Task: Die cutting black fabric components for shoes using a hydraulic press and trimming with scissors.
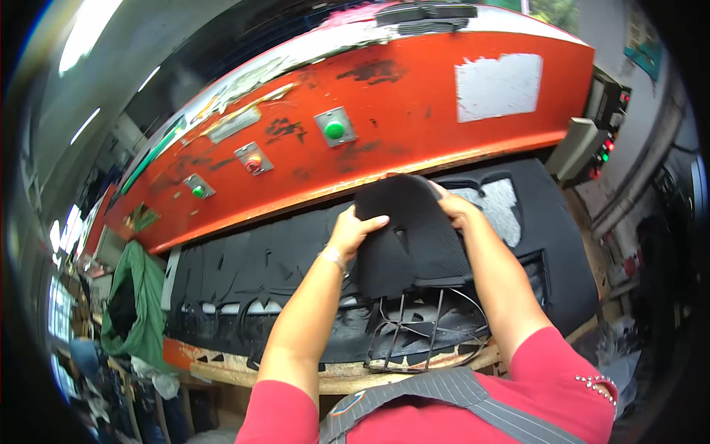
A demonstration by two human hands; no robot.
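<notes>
Between my two hands is a black panel (410,244) with a rounded far end and a fine mesh-like texture; it looks like cut fabric or foam. My left hand (353,231) is closed on its left edge, the thumb lying on top. My right hand (451,203) grips the upper right edge, its fingers partly hidden behind. Just below the panel, a dark metal frame of bent strips and crossing rods (429,329), like a cutting die, rests at the near edge of the work table. Part of this frame is covered by the panel.
A large black sheet (237,266) with cuts and openings covers the table, whose worn wooden edge (340,377) faces me. Across the back runs an orange machine beam (414,89) with a green button (334,130) and a red button (254,163). Green cloth (137,303) hangs at left.
</notes>
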